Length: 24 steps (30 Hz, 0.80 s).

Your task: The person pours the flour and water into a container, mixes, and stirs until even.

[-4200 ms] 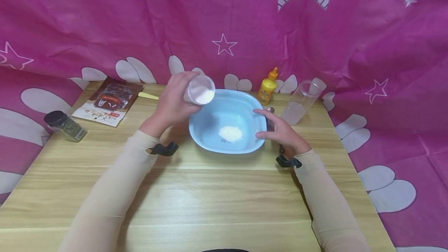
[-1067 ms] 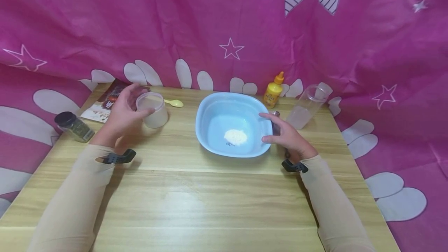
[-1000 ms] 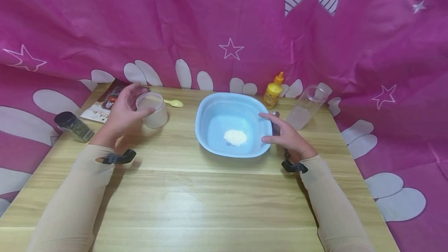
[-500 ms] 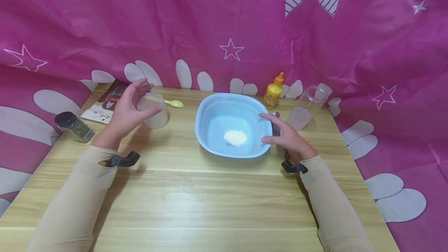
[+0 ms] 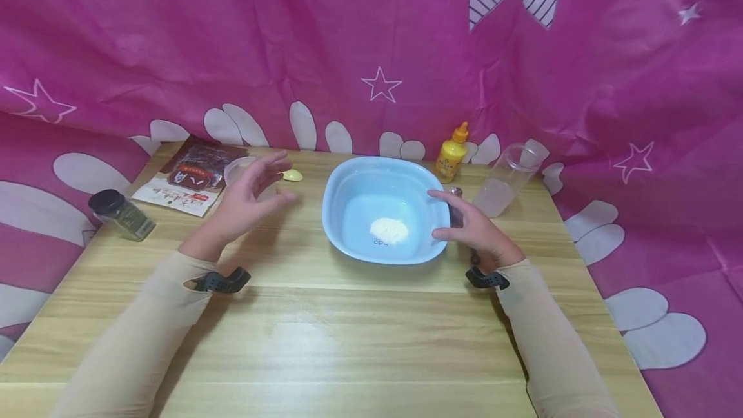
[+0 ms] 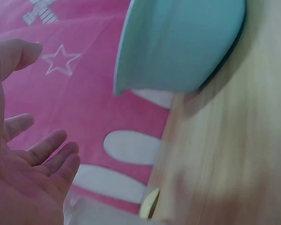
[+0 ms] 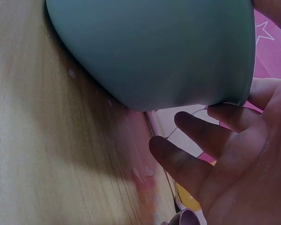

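A light blue basin (image 5: 348,211) stands in the middle of the table, with a small heap of white powder (image 5: 389,230) on its bottom. My right hand (image 5: 473,228) holds the basin's right rim; in the right wrist view its fingers (image 7: 196,133) are spread at and below the rim. My left hand (image 5: 244,202) hovers between the clear plastic jar (image 5: 235,169) and the basin, fingers apart and nothing in them. It partly hides the jar and a yellow spoon (image 5: 293,175). The left wrist view shows its palm (image 6: 23,183) bare, with the basin's outer side (image 6: 178,47) ahead.
At the left lie a brown and white packet (image 5: 191,176) and a black-capped spice jar (image 5: 122,213). Behind the basin's right end stand a yellow squeeze bottle (image 5: 451,153) and a tall clear container (image 5: 505,179). A metal-capped shaker (image 5: 455,193) is partly hidden by my right hand.
My left hand tilted the jar over the basin earlier, set it down at the left and let go. Since then it has moved right, away from the jar. My right hand stays on the basin.
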{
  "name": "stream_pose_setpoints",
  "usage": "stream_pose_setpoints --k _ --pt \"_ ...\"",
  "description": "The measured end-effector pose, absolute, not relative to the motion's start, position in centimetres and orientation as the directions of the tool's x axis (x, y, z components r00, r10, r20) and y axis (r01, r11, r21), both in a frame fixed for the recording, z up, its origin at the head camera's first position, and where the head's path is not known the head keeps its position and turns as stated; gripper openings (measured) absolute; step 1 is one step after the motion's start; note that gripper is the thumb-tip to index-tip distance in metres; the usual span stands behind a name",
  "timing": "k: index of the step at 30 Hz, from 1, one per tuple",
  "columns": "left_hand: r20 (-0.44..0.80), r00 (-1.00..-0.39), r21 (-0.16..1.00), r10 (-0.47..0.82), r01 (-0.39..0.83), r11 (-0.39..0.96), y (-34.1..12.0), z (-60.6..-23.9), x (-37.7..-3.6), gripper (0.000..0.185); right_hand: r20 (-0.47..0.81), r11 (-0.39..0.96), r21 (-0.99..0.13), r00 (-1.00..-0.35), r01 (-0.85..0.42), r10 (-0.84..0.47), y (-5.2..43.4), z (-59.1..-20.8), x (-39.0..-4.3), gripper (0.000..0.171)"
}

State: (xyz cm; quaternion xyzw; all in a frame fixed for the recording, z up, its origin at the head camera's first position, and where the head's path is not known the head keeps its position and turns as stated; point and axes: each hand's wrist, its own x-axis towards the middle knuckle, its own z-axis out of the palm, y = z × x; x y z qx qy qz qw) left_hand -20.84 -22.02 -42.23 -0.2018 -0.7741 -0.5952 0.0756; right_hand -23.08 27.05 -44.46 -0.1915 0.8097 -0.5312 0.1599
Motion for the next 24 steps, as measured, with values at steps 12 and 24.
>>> stream_pose_setpoints --k 12,24 --pt "0.3 -0.884 0.889 0.358 0.395 0.23 -18.4 -44.3 -20.7 0.066 -0.041 0.365 -0.918 -0.877 -0.156 -0.479 27.2 -44.6 -23.3 0.083" --pt "0.248 -0.879 0.927 0.408 0.337 0.163 -16.4 -45.9 -20.5 0.065 -0.026 0.374 -0.908 -0.865 -0.19 -0.502 27.3 -44.7 -23.2 0.084"
